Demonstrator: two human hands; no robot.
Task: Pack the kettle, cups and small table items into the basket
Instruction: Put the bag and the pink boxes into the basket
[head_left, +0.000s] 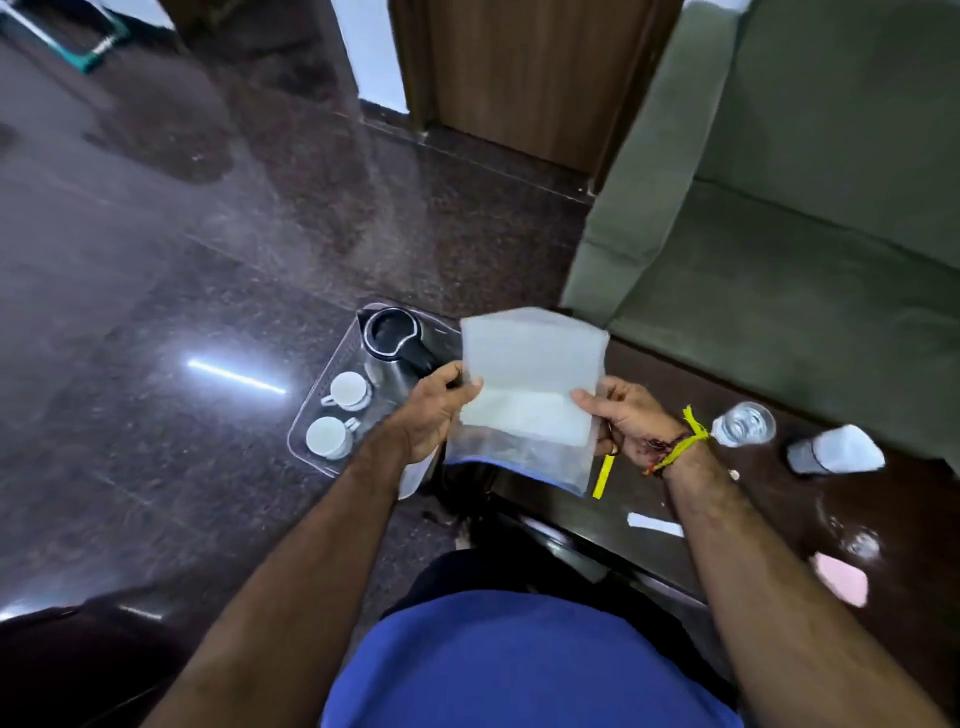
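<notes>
A clear plastic basket (317, 410) stands on the dark floor beside the table. Inside it sit a steel kettle (392, 338) with a black rim and two white cups (349, 391), (328, 438). My left hand (434, 410) and my right hand (626, 415) each pinch one side of a translucent zip pouch (530, 384), held upright above the table's left end. White paper shows inside the pouch, with dark contents near its blue-edged bottom.
The dark wooden table (753, 493) carries a clear glass (744, 423), a white shaker (834, 451), a yellow strip (602, 475), a white sachet (654, 524) and a pink item (841, 579). A green sofa (805, 218) stands behind it.
</notes>
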